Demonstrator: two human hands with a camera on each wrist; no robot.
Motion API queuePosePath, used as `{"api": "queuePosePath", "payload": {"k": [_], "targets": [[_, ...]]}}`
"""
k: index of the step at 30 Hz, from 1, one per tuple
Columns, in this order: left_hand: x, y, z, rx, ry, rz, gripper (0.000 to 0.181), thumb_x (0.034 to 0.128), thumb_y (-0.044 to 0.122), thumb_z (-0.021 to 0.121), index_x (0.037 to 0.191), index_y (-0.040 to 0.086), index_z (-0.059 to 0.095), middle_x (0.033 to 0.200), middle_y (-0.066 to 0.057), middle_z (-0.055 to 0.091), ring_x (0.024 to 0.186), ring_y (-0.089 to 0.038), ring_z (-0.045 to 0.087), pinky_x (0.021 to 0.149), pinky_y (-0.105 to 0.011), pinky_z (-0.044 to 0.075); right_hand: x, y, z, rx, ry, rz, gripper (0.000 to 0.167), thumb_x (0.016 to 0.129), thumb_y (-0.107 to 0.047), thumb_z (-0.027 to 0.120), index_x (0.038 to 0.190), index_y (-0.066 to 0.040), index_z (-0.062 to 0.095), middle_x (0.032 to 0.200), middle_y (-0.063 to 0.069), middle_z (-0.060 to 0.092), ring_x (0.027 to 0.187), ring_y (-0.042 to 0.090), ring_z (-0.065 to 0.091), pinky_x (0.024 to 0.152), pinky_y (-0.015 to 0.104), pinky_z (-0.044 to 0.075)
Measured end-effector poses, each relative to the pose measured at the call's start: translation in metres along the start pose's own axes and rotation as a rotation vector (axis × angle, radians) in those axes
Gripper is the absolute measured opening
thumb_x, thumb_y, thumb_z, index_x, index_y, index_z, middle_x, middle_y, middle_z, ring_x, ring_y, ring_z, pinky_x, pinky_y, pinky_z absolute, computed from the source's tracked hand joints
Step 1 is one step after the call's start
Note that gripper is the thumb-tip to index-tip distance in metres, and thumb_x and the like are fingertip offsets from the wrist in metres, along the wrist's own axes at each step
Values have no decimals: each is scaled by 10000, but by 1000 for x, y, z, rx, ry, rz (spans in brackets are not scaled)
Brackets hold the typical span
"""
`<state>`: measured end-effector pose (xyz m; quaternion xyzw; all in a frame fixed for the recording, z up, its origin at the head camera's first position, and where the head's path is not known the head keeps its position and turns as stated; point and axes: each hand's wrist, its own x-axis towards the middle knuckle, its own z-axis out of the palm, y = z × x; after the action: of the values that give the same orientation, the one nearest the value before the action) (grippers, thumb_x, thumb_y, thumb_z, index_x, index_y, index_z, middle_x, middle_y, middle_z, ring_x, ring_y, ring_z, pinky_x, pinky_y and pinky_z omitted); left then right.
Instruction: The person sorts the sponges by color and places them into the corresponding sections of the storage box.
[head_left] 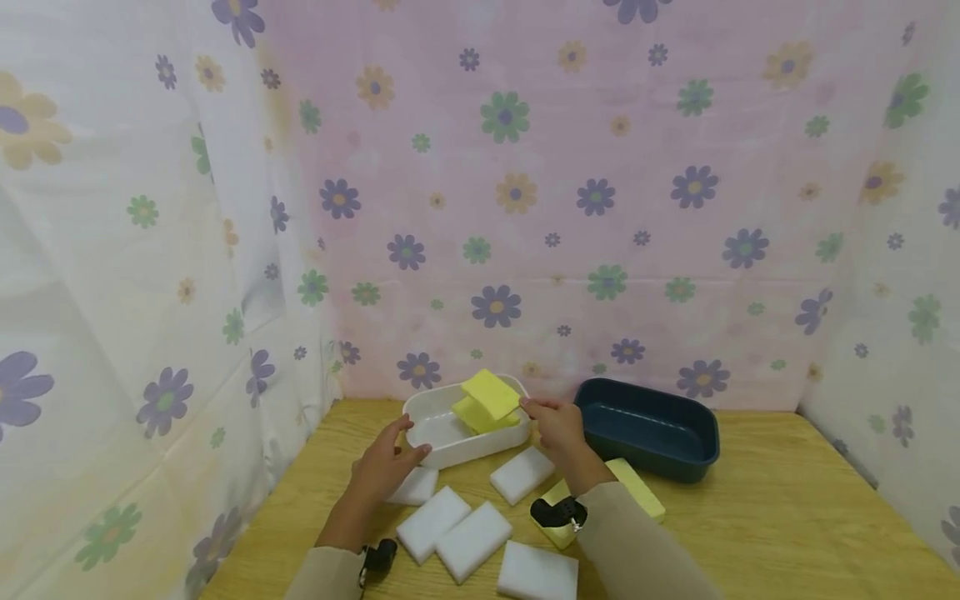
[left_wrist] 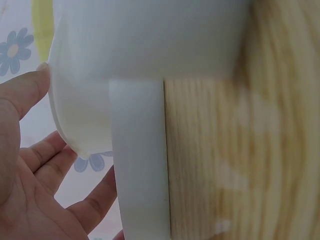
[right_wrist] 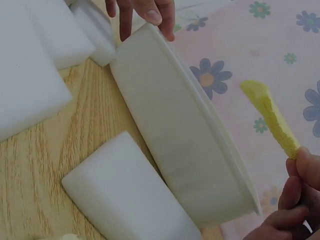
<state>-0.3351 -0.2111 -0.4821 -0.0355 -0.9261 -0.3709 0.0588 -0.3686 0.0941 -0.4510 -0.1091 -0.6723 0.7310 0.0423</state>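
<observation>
L hand (head_left: pixel 382 462) grips wht tray (head_left: pixel 467 452), R hand (head_left: pixel 558 429) pinches ylw sponge (head_left: pixel 492 394); wht blocks (head_left: pixel 474 542), blue bin (head_left: pixel 647 455) nr.

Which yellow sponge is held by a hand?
The upper sponge, above the white tray: the right hand pinches it. The lower sponge lies in the tray, others on the table.

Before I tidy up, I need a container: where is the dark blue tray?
In the head view, the dark blue tray stands right of centre on the table, beside the right hand, with the white tray to its left.
</observation>
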Motion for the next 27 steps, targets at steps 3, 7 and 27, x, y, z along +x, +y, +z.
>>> {"api": "queuePosePath", "payload": {"k": [3,7,27], "targets": [[-1,0,0,-2,-4,-4,748,991,537,643,1608,227,356,1656,-79,396,1333,-363,594,1085,-804,181,0,2,3,-98,40,-4,270,918,-315,805,1062,-87,802,1145,74,678,744,140,513,628,273,416],[0,2,1,-3,-1,9,760,986,562,636,1609,229,354,1660,-73,389,1333,-360,596,1092,-807,179,2,3,6,-131,63,-26,292,910,-320,811,1061,-69,801,1232,120,682,891,188,535,707,298,441],[-2,2,-2,-4,-12,-6,768,976,586,637,1602,241,358,1665,-100,375,1338,-375,589,1106,-799,220,2,23,11,-182,68,-79,273,947,-258,761,1089,-27,794,1103,129,704,859,215,537,624,287,399]]}}
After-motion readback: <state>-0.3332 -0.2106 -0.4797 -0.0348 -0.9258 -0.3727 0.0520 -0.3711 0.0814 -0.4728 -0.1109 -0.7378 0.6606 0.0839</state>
